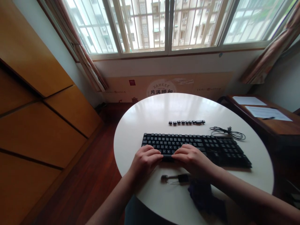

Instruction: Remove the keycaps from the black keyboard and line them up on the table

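A black keyboard (187, 144) lies on the round white table, its front edge towards me. At the front of the keyboard, the space bar (167, 157) is held at its two ends. My left hand (147, 158) has thumb and fingers closed on the left end, and my right hand (190, 157) is closed on the right end. The fingertips partly cover the lower key rows. Behind the keyboard stands a row of loose black keycaps (187, 122). Below my hands lies a small brush with wire loops (172, 178), partly hidden by my right arm.
Near the front edge of the white table (131, 125) rests a dark purple cloth (201, 193). A coiled black cable (228, 132) sits behind the keyboard's right part. Papers (267, 113) and a pen lie on a brown side table. A wooden cabinet (35, 131) stands at left.
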